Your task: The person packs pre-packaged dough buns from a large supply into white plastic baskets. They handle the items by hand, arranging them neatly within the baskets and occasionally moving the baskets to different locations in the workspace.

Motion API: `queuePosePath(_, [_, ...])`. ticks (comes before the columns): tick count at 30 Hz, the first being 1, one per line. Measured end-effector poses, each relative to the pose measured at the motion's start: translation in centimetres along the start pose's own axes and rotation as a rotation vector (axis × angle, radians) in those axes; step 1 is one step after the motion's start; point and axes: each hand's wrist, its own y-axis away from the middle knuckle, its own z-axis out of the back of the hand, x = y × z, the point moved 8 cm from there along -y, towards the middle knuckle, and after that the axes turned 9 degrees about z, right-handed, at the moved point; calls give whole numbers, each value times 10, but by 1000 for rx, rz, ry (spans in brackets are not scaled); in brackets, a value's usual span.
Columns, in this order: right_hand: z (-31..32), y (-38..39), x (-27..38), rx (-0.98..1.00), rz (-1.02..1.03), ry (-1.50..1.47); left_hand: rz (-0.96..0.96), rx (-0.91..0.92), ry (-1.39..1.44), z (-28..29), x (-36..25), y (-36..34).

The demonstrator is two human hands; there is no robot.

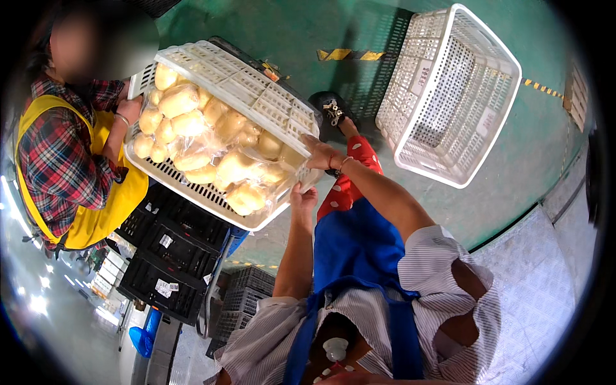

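A white plastic crate point(244, 82) full of bagged pale yellow potatoes point(231, 168) is tilted, held between me and a co-worker point(58, 154) in a yellow apron and plaid shirt on the left. My right hand point(319, 151) grips the crate's right end near its upper corner. My left hand point(301, 197) holds the same end lower down, under the rim, with its fingers partly hidden. The co-worker's hand point(130, 110) is on the crate's opposite end. Clear plastic wrap covers the potatoes.
An empty white crate point(441, 96) stands on the green floor point(462, 205) at the upper right. Stacked black crates point(176, 256) sit below the held crate, by a metal rail. Grey crates point(247, 292) are lower down; a wooden pallet point(574, 96) is at the far right.
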Motion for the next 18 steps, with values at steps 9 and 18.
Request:
queuePosePath(9, [0,17,7,-201,-81,-67,-57,-18,83,41,-21,24])
queuePosePath(18, [-1,27,15,-341,10,-61,-245,-93,-44,90,-89,30])
